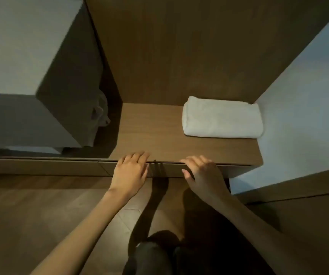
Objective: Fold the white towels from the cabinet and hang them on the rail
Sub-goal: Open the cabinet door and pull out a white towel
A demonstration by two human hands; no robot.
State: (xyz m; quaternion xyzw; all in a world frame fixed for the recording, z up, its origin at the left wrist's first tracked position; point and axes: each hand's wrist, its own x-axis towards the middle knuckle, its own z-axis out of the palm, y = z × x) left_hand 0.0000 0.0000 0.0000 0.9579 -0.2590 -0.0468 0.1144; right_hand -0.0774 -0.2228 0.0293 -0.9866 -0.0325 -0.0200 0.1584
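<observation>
Fingers [139,156] of the left hand [131,172] lie nearly straight over the front edge of the wooden shelf [155,133], tips on top, holding nothing; right hand [204,174] sits just beside it, fingers loosely bent onto the same edge, thumb out along the front face, nothing held. One folded white towel [222,120] lies flat at the shelf's right rear, against the pale side wall [308,92], well apart from both hands. Dark wood back panel [179,52] rises behind the shelf. Left of it, a grey boxy surface [20,56], with a pale crumpled thing [101,112] in the shadow, too dim to identify. Brown floor [40,215] below, dark trousers [149,259] at bottom edge
</observation>
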